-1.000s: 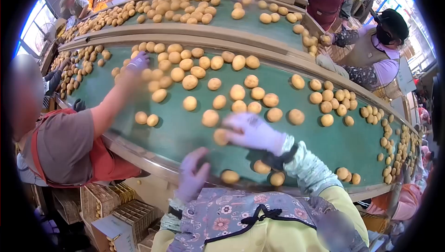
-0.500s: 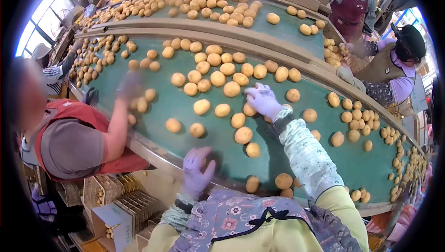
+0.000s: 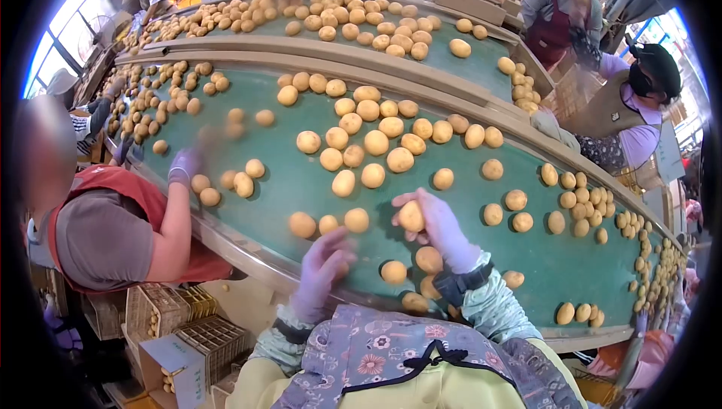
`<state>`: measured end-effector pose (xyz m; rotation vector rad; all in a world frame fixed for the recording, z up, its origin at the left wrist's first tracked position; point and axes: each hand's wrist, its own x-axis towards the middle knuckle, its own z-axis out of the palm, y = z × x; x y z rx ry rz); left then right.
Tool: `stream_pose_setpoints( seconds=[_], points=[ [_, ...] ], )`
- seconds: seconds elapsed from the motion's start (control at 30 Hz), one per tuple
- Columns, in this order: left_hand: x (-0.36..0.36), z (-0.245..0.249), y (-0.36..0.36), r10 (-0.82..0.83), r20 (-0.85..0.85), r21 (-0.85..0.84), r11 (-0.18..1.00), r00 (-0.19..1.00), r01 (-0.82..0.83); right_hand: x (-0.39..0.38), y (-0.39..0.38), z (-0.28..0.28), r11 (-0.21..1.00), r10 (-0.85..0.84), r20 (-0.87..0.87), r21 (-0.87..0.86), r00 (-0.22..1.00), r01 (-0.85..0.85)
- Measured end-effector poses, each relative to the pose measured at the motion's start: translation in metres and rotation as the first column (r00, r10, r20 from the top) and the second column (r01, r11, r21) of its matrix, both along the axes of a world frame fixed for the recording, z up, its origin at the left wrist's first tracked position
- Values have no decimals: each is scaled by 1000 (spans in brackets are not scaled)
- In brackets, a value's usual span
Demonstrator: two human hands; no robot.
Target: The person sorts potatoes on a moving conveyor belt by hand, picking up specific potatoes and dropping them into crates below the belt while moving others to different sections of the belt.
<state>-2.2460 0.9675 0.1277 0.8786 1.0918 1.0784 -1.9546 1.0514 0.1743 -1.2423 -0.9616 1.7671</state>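
Observation:
My right hand (image 3: 440, 228), in a pale purple glove, is closed around a potato (image 3: 411, 216) over the green conveyor belt (image 3: 263, 183). Near the belt's front edge, my gloved left hand (image 3: 320, 274) is curled, palm inward; a potato (image 3: 343, 268) shows partly between its fingers and thumb, blurred by motion. Just beyond its fingertips lie a potato (image 3: 302, 225) and another potato (image 3: 356, 219). Below my right hand are more potatoes, among them one potato (image 3: 393, 272) near the front edge, some half hidden by my wrist.
At my left, a co-worker in a red apron (image 3: 128, 183) reaches a gloved hand (image 3: 184, 165) onto the belt. A raised divider (image 3: 338, 54) separates a second belt of potatoes. More people stand across it. Crates (image 3: 218, 337) and a cardboard box (image 3: 177, 368) sit low at left.
My right hand has drawn back toward me and now holds a potato raised in its fingers. My left hand has shifted slightly. Potatoes on the near belt have moved rightward.

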Motion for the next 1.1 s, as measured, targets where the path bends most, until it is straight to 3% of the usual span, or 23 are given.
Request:
stream_pose_setpoints(
  seconds=[0.07,0.1,0.13,0.17,0.2,0.27,0.33,0.43,0.47,0.5,0.53,0.57,0.67,0.73,0.77,0.8,0.83,0.9,0.93,0.97,1.0,1.03,1.1],
  points=[
    [14,26,12,-139,401,-19,987,905,160,-25,-12,-2,999,47,-64,12,997,-47],
    [17,31,14,-204,394,-20,973,896,230,-41,-18,-6,900,97,149,409,984,-150],
    [11,26,15,-215,394,-20,970,893,242,-45,-17,-5,820,142,246,514,959,-253],
    [2,13,14,-235,151,97,970,960,222,-49,-17,-4,719,160,335,606,929,-342],
    [-12,9,18,-213,87,80,975,973,207,-49,-13,-7,719,153,337,607,929,-338],
    [-40,1,26,-175,-41,44,983,984,177,-44,-2,-29,546,-263,637,717,724,-433],
    [-62,16,25,-12,220,-134,990,975,42,-49,-8,-56,371,-384,730,683,565,-630],
    [-86,5,29,-2,66,40,999,998,-1,-73,16,-59,261,-261,771,635,580,-727],
    [-93,9,32,8,32,72,997,999,-11,-81,44,-64,239,-450,687,708,570,-665],
    [-100,13,35,20,-3,104,994,1000,-20,-82,70,-59,562,-203,895,439,398,-701],
    [-107,17,38,34,-38,136,990,999,-29,-85,84,-67,569,-402,777,626,484,-533],
    [-116,18,42,73,261,-20,997,963,-70,-96,96,-57,473,-572,670,741,473,-477],
    [-140,26,49,182,631,-194,978,754,-74,-121,121,-36,513,-465,762,646,450,-565],
    [-154,18,55,194,727,-191,979,659,-77,-134,119,-76,569,-383,800,599,462,-563],
    [-162,0,57,70,245,75,993,967,-90,-148,103,-81,584,-408,844,535,348,-611],
    [-171,-3,65,37,-49,206,978,998,-26,-157,86,-88,602,-431,873,467,228,-648],
    [-180,-7,72,67,-339,311,949,938,45,-162,73,-100,557,-437,842,529,315,-641],
    [-206,3,95,72,-135,149,988,988,-52,-174,39,-89,476,-442,834,530,330,-702],
    [-223,4,113,67,-136,166,985,988,-44,-179,25,-77,486,-319,876,478,361,-732],
    [-240,-1,137,238,-622,415,908,746,56,-184,16,-65,459,-236,870,492,432,-740],
    [-251,-11,158,481,-832,547,791,276,273,-188,11,-56,436,-149,855,507,496,-743],
    [-251,-14,176,443,-891,454,857,99,243,-190,11,-54,442,-171,852,516,496,-734],
    [-242,-14,173,328,-937,349,861,119,371,-189,18,-48,393,-157,879,474,450,-788]
  ],
)
